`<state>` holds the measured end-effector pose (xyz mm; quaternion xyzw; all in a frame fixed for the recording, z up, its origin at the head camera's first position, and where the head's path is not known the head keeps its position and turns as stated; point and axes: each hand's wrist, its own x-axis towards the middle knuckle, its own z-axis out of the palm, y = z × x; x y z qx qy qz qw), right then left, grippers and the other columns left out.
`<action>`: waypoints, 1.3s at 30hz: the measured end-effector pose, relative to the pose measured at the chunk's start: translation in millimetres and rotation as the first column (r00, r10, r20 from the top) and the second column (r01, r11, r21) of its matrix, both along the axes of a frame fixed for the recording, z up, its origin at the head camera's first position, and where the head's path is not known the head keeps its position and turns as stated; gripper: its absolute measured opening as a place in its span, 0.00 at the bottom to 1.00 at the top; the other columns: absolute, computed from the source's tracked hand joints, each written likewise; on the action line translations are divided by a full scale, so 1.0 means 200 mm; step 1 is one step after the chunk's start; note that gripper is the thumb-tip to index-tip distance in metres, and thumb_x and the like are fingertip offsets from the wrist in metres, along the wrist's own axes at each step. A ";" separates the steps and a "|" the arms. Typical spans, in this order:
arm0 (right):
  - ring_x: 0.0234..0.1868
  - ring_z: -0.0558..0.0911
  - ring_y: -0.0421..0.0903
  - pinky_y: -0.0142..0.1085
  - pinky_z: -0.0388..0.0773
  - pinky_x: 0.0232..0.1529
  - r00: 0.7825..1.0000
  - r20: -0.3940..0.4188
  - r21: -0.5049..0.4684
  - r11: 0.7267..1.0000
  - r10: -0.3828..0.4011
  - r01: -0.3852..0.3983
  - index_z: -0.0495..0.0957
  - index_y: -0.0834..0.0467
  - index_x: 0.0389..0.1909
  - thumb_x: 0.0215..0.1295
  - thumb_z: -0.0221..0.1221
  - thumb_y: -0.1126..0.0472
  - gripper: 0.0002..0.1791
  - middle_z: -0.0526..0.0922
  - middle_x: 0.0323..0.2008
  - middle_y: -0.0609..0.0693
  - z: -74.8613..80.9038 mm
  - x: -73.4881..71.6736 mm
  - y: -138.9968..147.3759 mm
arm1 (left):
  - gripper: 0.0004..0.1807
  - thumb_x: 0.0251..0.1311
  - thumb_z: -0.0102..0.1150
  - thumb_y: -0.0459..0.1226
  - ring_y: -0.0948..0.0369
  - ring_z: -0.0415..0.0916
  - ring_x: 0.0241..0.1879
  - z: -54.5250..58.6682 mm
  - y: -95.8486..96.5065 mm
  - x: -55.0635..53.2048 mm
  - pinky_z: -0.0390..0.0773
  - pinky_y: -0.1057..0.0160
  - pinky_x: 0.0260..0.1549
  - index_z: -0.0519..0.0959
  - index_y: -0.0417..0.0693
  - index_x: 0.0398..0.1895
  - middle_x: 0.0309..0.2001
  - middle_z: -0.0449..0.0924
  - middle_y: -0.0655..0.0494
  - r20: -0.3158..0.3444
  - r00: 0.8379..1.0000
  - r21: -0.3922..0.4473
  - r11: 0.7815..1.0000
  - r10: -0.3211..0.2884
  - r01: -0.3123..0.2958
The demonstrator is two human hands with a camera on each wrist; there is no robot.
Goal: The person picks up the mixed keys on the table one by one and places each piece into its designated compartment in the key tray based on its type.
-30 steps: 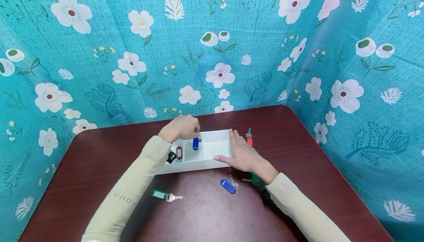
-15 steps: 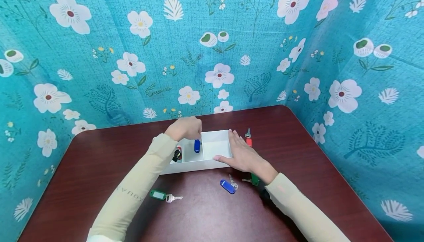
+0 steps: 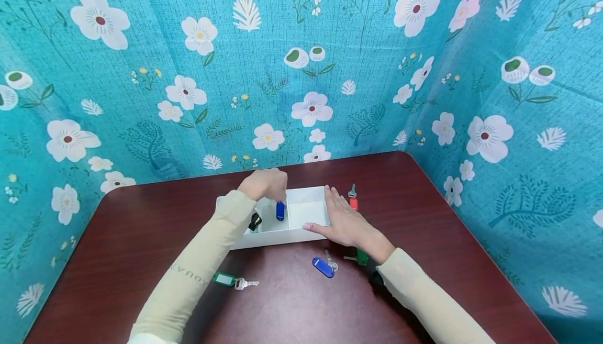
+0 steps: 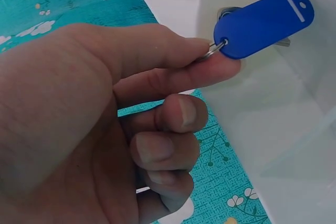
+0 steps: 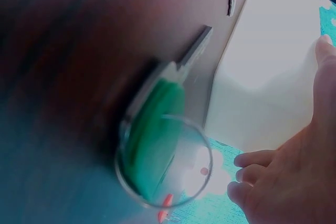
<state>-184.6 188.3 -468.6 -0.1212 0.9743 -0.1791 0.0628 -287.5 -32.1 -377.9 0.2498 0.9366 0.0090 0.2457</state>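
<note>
My left hand (image 3: 265, 184) reaches over the white divided box (image 3: 273, 237). Thumb and index finger pinch the metal ring of a blue key tag (image 4: 265, 23), while the other fingers curl below. The tag hangs in the box's middle compartment; part of its key shows behind it in the left wrist view. My right hand (image 3: 347, 218) lies against the right end of the box, fingers extended along the end wall and thumb over the front edge. A green key tag (image 5: 157, 135) with its key is on the table near the right wrist.
On the dark red table (image 3: 273, 315) lie a green tag with a key (image 3: 246, 283) at front left, a blue key tag (image 3: 323, 267) before the box, and a red key tag (image 3: 354, 203) right of it. A floral curtain (image 3: 264, 92) hangs behind.
My left hand has shifted slightly right, and the blue tag hangs a little lower in the middle compartment. A red tag in the left compartment is now hidden. My right hand stays put.
</note>
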 end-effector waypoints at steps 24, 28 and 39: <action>0.87 0.49 0.60 0.55 0.55 0.84 1.000 -0.003 -0.008 1.000 -0.002 0.002 0.37 0.62 0.85 0.60 0.52 0.15 0.72 0.45 0.86 0.62 0.00 0.00 0.00 | 0.05 0.65 0.63 0.40 0.59 0.72 0.31 -0.06 -0.01 0.00 0.72 0.61 0.30 0.83 0.50 0.39 0.31 0.79 0.56 -0.001 0.999 -0.034 0.999 0.037 -0.037; 0.87 0.48 0.59 0.55 0.54 0.84 1.000 0.002 -0.007 1.000 0.002 -0.002 0.37 0.62 0.85 0.60 0.52 0.15 0.72 0.45 0.86 0.62 0.00 0.00 0.00 | 0.06 0.66 0.63 0.40 0.59 0.72 0.30 -0.07 -0.02 0.00 0.71 0.61 0.29 0.84 0.49 0.40 0.31 0.79 0.56 -0.009 0.999 -0.051 0.998 0.032 -0.032; 0.87 0.48 0.59 0.55 0.54 0.84 1.000 0.001 -0.005 1.000 0.001 -0.001 0.35 0.61 0.86 0.59 0.51 0.14 0.73 0.43 0.86 0.61 -0.01 0.00 0.00 | 0.03 0.65 0.66 0.39 0.60 0.69 0.29 -0.05 -0.05 0.02 0.71 0.61 0.29 0.85 0.51 0.35 0.29 0.77 0.58 -0.023 1.000 -0.047 0.999 0.015 -0.016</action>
